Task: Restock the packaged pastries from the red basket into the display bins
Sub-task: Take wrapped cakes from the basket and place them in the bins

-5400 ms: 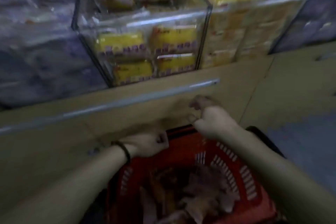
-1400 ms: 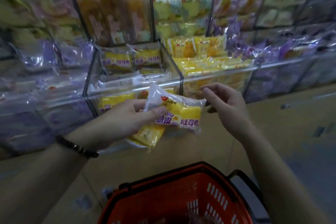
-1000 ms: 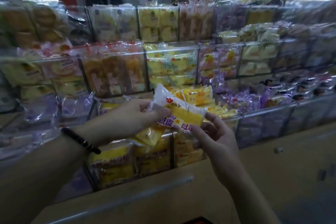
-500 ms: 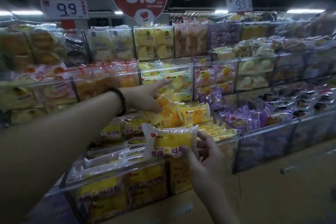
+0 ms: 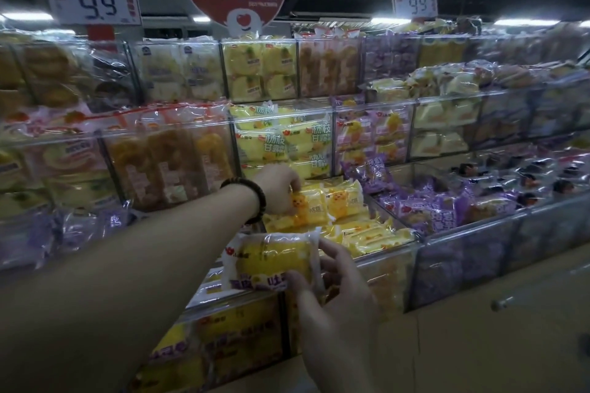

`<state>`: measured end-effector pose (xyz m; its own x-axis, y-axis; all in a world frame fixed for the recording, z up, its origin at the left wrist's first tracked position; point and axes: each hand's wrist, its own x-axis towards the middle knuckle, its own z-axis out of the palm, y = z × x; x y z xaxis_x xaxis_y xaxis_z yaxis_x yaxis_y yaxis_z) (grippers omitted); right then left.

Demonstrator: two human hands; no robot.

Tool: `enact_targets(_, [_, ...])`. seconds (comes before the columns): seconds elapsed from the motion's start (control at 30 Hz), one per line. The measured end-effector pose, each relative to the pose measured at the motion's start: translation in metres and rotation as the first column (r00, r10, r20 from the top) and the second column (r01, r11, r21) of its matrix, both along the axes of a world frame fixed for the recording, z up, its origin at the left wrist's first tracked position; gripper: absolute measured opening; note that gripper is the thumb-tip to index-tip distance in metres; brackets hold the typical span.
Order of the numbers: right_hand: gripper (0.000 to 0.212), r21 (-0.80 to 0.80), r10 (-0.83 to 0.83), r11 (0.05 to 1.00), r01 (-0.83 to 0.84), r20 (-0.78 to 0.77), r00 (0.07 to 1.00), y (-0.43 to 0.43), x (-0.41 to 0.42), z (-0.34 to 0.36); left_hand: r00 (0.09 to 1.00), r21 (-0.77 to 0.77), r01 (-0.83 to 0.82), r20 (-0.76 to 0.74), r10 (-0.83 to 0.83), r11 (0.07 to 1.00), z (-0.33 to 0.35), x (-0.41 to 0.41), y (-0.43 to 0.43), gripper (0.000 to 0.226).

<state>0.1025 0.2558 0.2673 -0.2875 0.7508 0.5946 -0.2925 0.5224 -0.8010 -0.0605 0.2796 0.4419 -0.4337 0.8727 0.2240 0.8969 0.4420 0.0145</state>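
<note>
While our right hand [image 5: 338,284] pinches a yellow-and-white plastic-wrapped pastry packet [image 5: 271,260] by its right edge, our left hand [image 5: 276,190] beyond lies curled on yellow bear-printed packets [image 5: 340,201] in a clear plastic display bin [image 5: 389,268]; whether it grips, we cannot tell.

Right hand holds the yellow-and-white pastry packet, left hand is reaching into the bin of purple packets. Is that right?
Not quite. The head view shows the left hand on the yellow bear-print packets, in the clear bin beside the purple packets. The right hand does hold the yellow-and-white pastry packet.
</note>
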Motion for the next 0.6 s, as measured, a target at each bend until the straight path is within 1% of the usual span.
enact_targets(0.13, [0.049, 0.015, 0.004, 1.000, -0.005, 0.023, 1.000, 0.001, 0.002, -0.001, 0.998, -0.025, -0.009, -0.063, 0.007, 1.000, 0.000, -0.004, 0.001, 0.042])
enact_targets(0.17, [0.049, 0.016, 0.003, 1.000, -0.003, 0.033, 0.999, 0.002, 0.003, -0.001, 0.996, -0.035, -0.009, -0.085, 0.006, 0.999, -0.001, -0.003, 0.001, 0.045])
enact_targets(0.23, [0.048, 0.014, 0.007, 1.000, -0.007, 0.043, 0.999, 0.003, 0.004, 0.000, 0.993, -0.028, 0.007, -0.115, -0.010, 1.000, -0.004, -0.006, -0.002, 0.057])
enact_targets(0.3, [0.048, 0.023, 0.007, 1.000, -0.008, 0.049, 0.999, 0.004, 0.005, 0.001, 0.997, 0.052, 0.044, -0.070, -0.040, 0.998, 0.001, -0.008, -0.013, 0.065])
enact_targets(0.33, [0.047, 0.028, 0.005, 1.000, -0.007, 0.053, 0.999, 0.004, 0.006, 0.002, 0.997, 0.098, 0.069, -0.043, -0.065, 0.993, 0.005, -0.007, -0.022, 0.061])
enact_targets(0.43, [0.043, 0.034, 0.005, 0.999, -0.008, 0.080, 0.997, 0.004, 0.009, 0.005, 0.985, 0.192, 0.164, 0.019, -0.170, 0.968, 0.016, 0.003, -0.056, 0.018])
enact_targets(0.47, [0.043, 0.035, -0.009, 0.999, 0.006, 0.084, 0.996, 0.003, 0.010, 0.006, 0.976, 0.201, 0.194, 0.056, -0.209, 0.960, 0.017, 0.008, -0.068, 0.020])
enact_targets(0.5, [0.044, 0.036, -0.031, 0.999, 0.028, 0.084, 0.996, 0.002, 0.009, 0.007, 0.966, 0.188, 0.217, 0.102, -0.239, 0.958, 0.018, 0.013, -0.082, 0.027])
enact_targets(0.53, [0.045, 0.037, -0.060, 0.998, 0.057, 0.084, 0.995, -0.001, 0.008, 0.007, 0.956, 0.141, 0.233, 0.150, -0.253, 0.962, 0.019, 0.015, -0.095, 0.033])
enact_targets(0.6, [0.045, 0.054, -0.111, 0.993, 0.106, 0.089, 0.990, -0.007, 0.004, 0.008, 0.944, 0.000, 0.257, 0.214, -0.251, 0.966, 0.016, 0.015, -0.120, 0.041])
